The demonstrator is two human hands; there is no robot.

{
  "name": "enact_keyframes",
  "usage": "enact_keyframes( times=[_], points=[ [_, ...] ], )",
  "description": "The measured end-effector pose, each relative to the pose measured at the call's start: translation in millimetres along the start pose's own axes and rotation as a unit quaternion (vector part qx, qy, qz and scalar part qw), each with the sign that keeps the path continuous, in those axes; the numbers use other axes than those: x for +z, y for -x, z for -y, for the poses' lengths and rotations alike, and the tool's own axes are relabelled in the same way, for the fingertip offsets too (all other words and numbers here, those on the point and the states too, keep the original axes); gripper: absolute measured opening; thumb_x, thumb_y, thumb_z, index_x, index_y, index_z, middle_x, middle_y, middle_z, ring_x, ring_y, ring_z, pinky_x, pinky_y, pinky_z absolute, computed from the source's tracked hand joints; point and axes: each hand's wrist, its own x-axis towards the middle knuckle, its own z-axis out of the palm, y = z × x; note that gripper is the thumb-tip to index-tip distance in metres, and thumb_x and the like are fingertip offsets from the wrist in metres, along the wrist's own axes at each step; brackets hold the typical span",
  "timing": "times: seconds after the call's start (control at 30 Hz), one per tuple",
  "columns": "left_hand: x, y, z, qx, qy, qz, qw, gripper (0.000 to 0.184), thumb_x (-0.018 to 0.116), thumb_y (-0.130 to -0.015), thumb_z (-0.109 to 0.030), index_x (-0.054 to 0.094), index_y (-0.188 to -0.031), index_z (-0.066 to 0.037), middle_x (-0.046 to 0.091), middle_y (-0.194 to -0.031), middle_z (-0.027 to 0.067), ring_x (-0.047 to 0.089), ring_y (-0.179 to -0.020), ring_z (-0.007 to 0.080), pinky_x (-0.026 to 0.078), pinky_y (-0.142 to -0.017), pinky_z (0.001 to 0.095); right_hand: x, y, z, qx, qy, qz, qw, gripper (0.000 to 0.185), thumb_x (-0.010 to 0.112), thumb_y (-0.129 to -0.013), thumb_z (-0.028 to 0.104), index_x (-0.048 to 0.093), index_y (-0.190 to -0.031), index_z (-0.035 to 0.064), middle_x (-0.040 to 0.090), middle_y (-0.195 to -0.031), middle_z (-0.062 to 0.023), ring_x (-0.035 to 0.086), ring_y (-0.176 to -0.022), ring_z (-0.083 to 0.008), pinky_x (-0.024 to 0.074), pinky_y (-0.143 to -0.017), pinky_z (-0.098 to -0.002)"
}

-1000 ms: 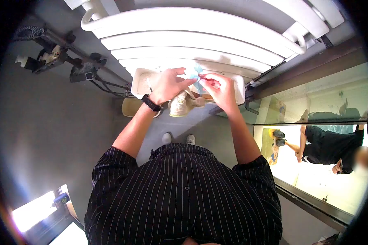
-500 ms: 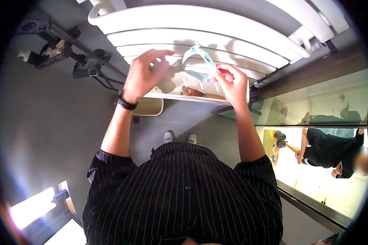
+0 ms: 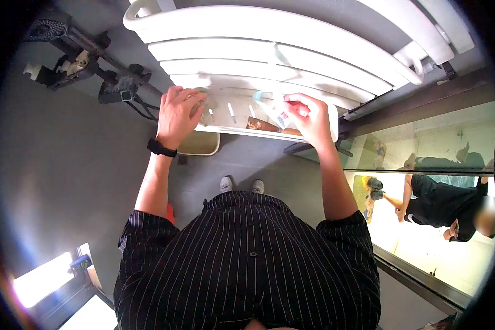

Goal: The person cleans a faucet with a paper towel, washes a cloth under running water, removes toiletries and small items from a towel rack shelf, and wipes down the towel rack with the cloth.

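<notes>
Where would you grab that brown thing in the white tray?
I'd grip the brown thing across its left end, coming down from above. It lies lengthwise along the near rim of the white tray, which would block the front, and the right hand crowds its other end.

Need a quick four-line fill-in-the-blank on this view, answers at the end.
1. The light-blue strip is held in the person's ____ hand.
2. The black wristband is on the ____ wrist.
3. The tray is coloured ____.
4. The black shirt has thin white ____.

Missing words: right; left; white; stripes.
</notes>
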Motion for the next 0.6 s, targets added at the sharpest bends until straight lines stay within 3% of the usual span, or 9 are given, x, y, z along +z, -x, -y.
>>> enact_keyframes(
  times=[0.03, 0.13, 0.17, 0.23, 0.33, 0.47, 0.57, 0.6],
  points=[
    [-5.6, -3.2, -9.6, 0.007, -0.055, -0.029, 0.998, 0.031, 0.071, -0.083, -0.007, 0.072, -0.113, -0.013, 0.069, -0.106, 0.0093, 0.065, -0.095, 0.0274, 0.049, -0.09, 0.0413, 0.4, 0.4, -0.9, -0.007, -0.003, 0.023, 1.0, 0.013, 0.067, -0.091, -0.003, 0.067, -0.103, -0.0097, 0.071, -0.089, -0.0107, 0.072, -0.079, -0.0162, 0.0568, -0.071, -0.0261],
    [-18.4, -20.4, -62.4, 0.026, 0.173, -0.048, 0.983, 0.043, 0.08, -0.079, -0.015, 0.07, -0.121, -0.013, 0.069, -0.103, 0.0075, 0.065, -0.09, 0.0258, 0.053, -0.083, 0.0381, 10.0, 3.4, 7.0, 0.053, -0.064, 0.049, 0.995, 0.014, 0.07, -0.09, 0.0, 0.069, -0.102, -0.0081, 0.072, -0.089, -0.0105, 0.071, -0.078, -0.0142, 0.0571, -0.07, -0.026],
    [-15.8, -27.4, -76.5, 0.076, 0.212, -0.064, 0.972, 0.05, 0.082, -0.077, -0.02, 0.068, -0.125, -0.013, 0.068, -0.099, 0.0078, 0.065, -0.087, 0.0247, 0.054, -0.078, 0.0371, 13.1, 4.1, 11.8, 0.074, -0.1, 0.067, 0.99, 0.015, 0.072, -0.089, 0.002, 0.071, -0.101, -0.0073, 0.073, -0.089, -0.0104, 0.071, -0.078, -0.0125, 0.0573, -0.07, -0.0255],
    [-11.8, -37.2, -94.7, 0.089, 0.207, -0.034, 0.974, 0.047, 0.082, -0.077, -0.016, 0.07, -0.122, -0.013, 0.067, -0.096, 0.0078, 0.065, -0.085, 0.0234, 0.054, -0.076, 0.037, 14.6, 4.6, 20.6, 0.112, -0.096, 0.085, 0.985, 0.015, 0.073, -0.089, 0.005, 0.072, -0.099, -0.0056, 0.073, -0.088, -0.0088, 0.069, -0.075, -0.0108, 0.0553, -0.066, -0.0244],
    [8.1, -40.4, -94.2, 0.074, 0.252, 0.004, 0.965, 0.038, 0.082, -0.077, -0.013, 0.074, -0.115, -0.012, 0.066, -0.093, 0.0072, 0.064, -0.083, 0.022, 0.053, -0.073, 0.036, 12.1, 8.5, 16.0, 0.028, -0.065, 0.075, 0.995, 0.014, 0.075, -0.089, 0.009, 0.073, -0.098, -0.0017, 0.073, -0.088, -0.0065, 0.065, -0.07, -0.0079, 0.052, -0.061, -0.0224],
    [8.9, -39.4, -98.5, 0.035, 0.322, 0.012, 0.946, 0.02, 0.081, -0.077, -0.008, 0.077, -0.096, -0.006, 0.066, -0.089, 0.0067, 0.065, -0.08, 0.0215, 0.054, -0.071, 0.0334, 0.5, 16.6, 11.6, 0.038, -0.04, 0.055, 0.997, 0.016, 0.075, -0.089, 0.009, 0.072, -0.098, -0.0031, 0.073, -0.088, -0.0065, 0.065, -0.072, -0.008, 0.0525, -0.062, -0.0229],
    [10.0, -41.2, -88.9, 0.039, 0.313, -0.017, 0.949, 0.018, 0.081, -0.077, -0.005, 0.076, -0.094, -0.005, 0.067, -0.09, 0.0064, 0.065, -0.082, 0.0209, 0.054, -0.073, 0.0328, -11.1, 22.7, 4.7, 0.098, -0.1, 0.045, 0.989, 0.014, 0.071, -0.091, 0.002, 0.067, -0.102, -0.0064, 0.069, -0.092, -0.0069, 0.063, -0.074, -0.0098, 0.0526, -0.065, -0.0243],
    [5.5, -40.5, -84.9, 0.015, 0.327, -0.011, 0.945, 0.015, 0.079, -0.078, -0.007, 0.075, -0.092, -0.005, 0.068, -0.091, 0.0104, 0.066, -0.086, 0.0265, 0.053, -0.076, 0.0359, -16.9, 25.0, 0.5, 0.089, -0.112, 0.024, 0.989, 0.016, 0.072, -0.091, 0.004, 0.068, -0.102, -0.0056, 0.07, -0.092, -0.0073, 0.064, -0.076, -0.0095, 0.0531, -0.065, -0.0241]
  ],
)
